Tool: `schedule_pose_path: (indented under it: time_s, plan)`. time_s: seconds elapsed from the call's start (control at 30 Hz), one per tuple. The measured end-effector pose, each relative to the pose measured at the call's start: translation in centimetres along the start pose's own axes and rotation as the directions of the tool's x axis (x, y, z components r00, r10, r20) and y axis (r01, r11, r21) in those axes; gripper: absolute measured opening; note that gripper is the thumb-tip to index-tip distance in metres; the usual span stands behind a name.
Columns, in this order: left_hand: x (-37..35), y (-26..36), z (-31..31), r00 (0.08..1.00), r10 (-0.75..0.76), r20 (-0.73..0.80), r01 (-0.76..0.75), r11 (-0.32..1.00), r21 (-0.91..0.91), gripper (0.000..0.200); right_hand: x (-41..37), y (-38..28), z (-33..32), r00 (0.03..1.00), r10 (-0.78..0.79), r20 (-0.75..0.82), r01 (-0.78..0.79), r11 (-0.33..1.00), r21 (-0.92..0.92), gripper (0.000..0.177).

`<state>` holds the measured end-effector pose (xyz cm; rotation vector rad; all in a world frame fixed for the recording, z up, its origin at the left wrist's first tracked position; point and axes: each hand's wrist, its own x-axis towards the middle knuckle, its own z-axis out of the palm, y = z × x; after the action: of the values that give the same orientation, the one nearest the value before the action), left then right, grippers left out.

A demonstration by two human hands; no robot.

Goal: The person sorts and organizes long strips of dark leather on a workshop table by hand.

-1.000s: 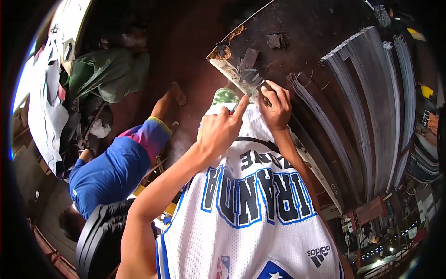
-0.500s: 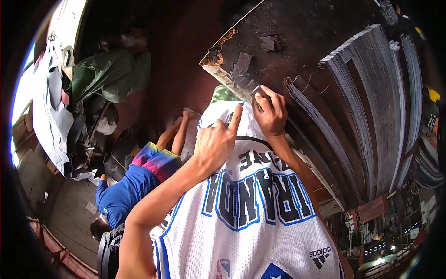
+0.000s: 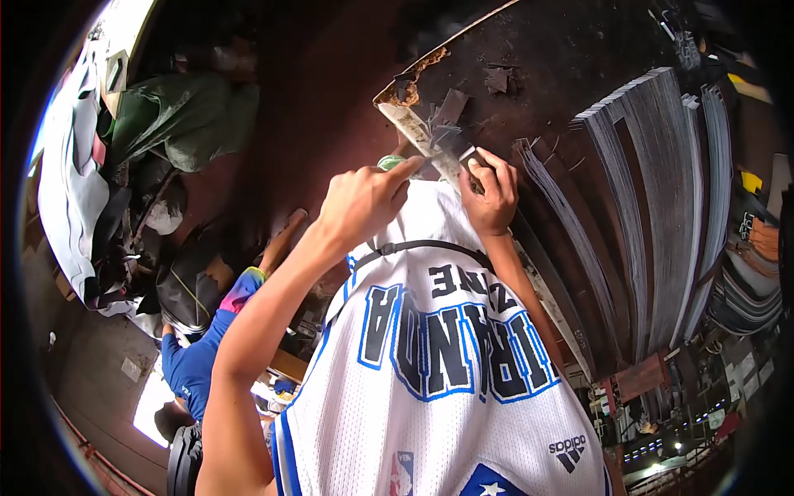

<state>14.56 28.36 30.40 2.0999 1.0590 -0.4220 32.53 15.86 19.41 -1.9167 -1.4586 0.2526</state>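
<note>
Green bundle (image 3: 182, 124), ten o'clock. Our left hand (image 3: 361, 201), eleven: index extended, others curled; we cannot tell its grasp. Dark scraps (image 3: 452, 106) on the tabletop (image 3: 571, 50), one o'clock; small pale piece (image 3: 468, 154) likewise, by our right hand's (image 3: 493, 188) bent fingertips, two o'clock, grip unclear. Grey strips (image 3: 657, 207), three.

We have the bench (image 3: 571, 74) from twelve to four o'clock, loose scraps (image 3: 451, 106) on it near its twelve-o'clock corner, strip stacks (image 3: 668, 207) on it toward three; heaped cloth (image 3: 178, 124) lies at ten, another person (image 3: 190, 368) at eight.
</note>
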Motion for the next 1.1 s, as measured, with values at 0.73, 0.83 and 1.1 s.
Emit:
schedule_pose_path:
  time_s: [0.73, 0.83, 1.1]
  plan:
    - [-0.7, 5.1, 2.1, 1.0, -0.015, 0.002, 0.014, 0.986, 0.168, 0.054, 0.2, -0.4, -0.5, 0.999, 0.038, 0.023, -0.039, 0.998, 0.045, 0.021]
    - [-0.4, 5.9, 1.0, 0.991, -0.048, 0.122, 0.032, 0.991, 0.129, 0.059, 0.3, -0.3, -0.6, 0.999, 0.033, 0.022, -0.035, 0.998, 0.06, 0.02]
    - [0.2, 6.9, 1.0, 0.98, -0.102, 0.168, 0.07, 0.98, 0.186, 0.065, -0.1, -0.2, -0.4, 0.998, 0.032, 0.052, -0.036, 0.995, 0.094, 0.019]
